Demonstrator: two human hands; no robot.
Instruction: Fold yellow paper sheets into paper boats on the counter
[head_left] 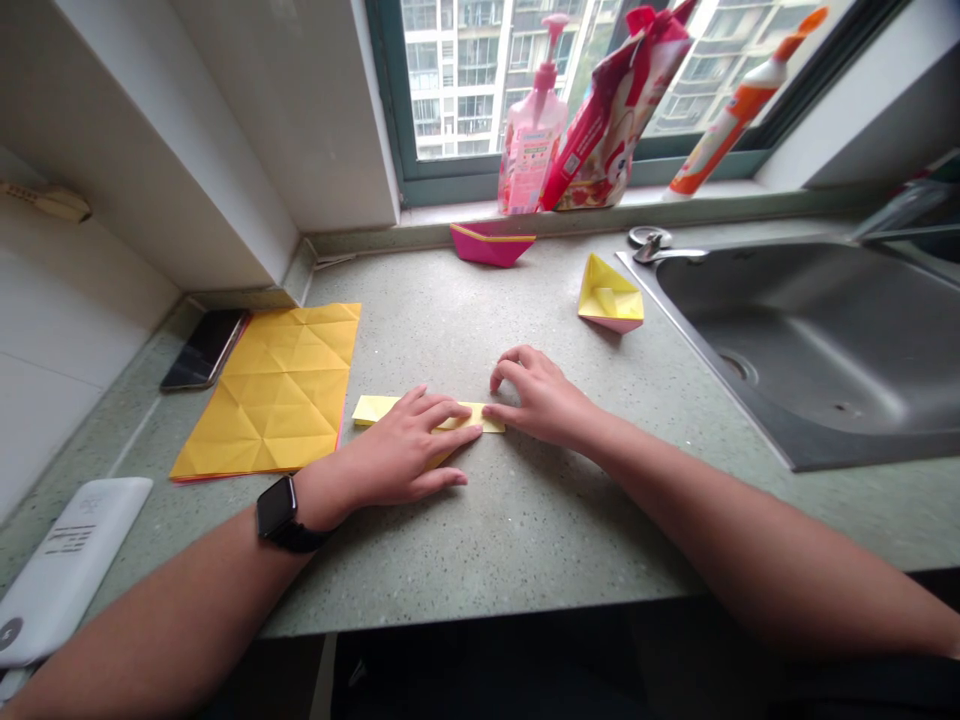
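The left hand (405, 450) lay flat, fingers spread and unclenched, pressing down on a narrow folded strip of yellow paper (375, 408) on the speckled grey-green countertop (525, 520). The right hand (540, 400) was half curled, gripping nothing; its fingertips touched the strip's right end. That flat press probably served to pin the paper and sharpen a crease.

The strip ran left to right beneath both sets of fingers, its long axis roughly parallel to the counter's front edge, and its left end poked out beyond the left knuckles.

Just left of the left fingers lay a creased yellow paper sheet (277, 390), with a dark phone (204, 348) beyond it. Past the right fingertips stood a small yellow paper boat (609, 296), and farther off a pink paper boat (491, 245).
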